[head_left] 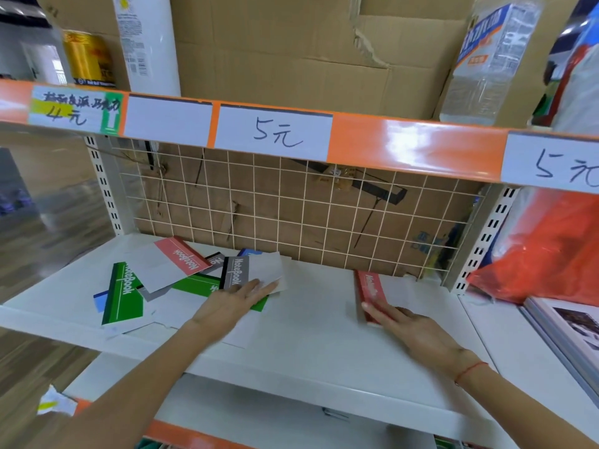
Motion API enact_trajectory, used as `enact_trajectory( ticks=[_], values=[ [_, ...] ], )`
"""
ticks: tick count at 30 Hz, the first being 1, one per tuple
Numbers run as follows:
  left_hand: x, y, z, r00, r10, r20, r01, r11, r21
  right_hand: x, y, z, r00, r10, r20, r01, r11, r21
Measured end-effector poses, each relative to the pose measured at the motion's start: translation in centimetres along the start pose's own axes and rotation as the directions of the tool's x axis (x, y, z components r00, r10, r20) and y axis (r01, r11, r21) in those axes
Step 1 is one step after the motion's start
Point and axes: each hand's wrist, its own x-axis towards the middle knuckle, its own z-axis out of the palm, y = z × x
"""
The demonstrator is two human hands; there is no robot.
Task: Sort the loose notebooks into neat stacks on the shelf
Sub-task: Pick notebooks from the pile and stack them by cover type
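Left hand (238, 298) lies flat, fingers straight on the grey notebook (256, 273) atop the loose pile (155, 283); right hand (408, 322), fingers extended, presses the red stack (369, 294) right of the pile — dragging the grey notebook could scatter the pile.

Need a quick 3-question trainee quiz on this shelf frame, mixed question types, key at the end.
1. True or false: the left hand lies with straight fingers on a grey notebook in the loose pile.
2. Which colour is the notebook under the right hand? A) green B) red C) blue
3. Fill in: the price tag above the middle of the shelf reads ___ yuan.

Key: 1 true; 2 B; 3 five (5)
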Motion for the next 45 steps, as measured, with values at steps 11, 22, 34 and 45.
enact_trajectory(
  ticks=[11,22,34,45],
  values=[
    [-1.2,1.1,1.7,0.979,-0.205,-0.013,0.206,0.978,0.029,0.2,-0.2,1.6,0.942,0.303,0.148,-0.294,0.953,-0.077],
    [-3.5,7.1,-1.4,0.979,-0.162,-0.124,0.158,0.987,-0.038,-2.9,-0.5,1.5,0.976,0.209,-0.067,-0.211,0.977,-0.03],
    [-5.6,15.7,-7.3,0.938,-0.028,-0.345,-0.048,0.977,-0.21,-14.6,-2.1,-2.0,0.877,0.367,-0.31,-0.392,0.92,-0.021],
    [-7.2,26.1,-11.4,0.82,0.249,-0.515,-0.398,0.895,-0.201,-30.2,-2.3,-1.7,0.744,0.57,-0.348,-0.611,0.791,-0.012]
  ],
)
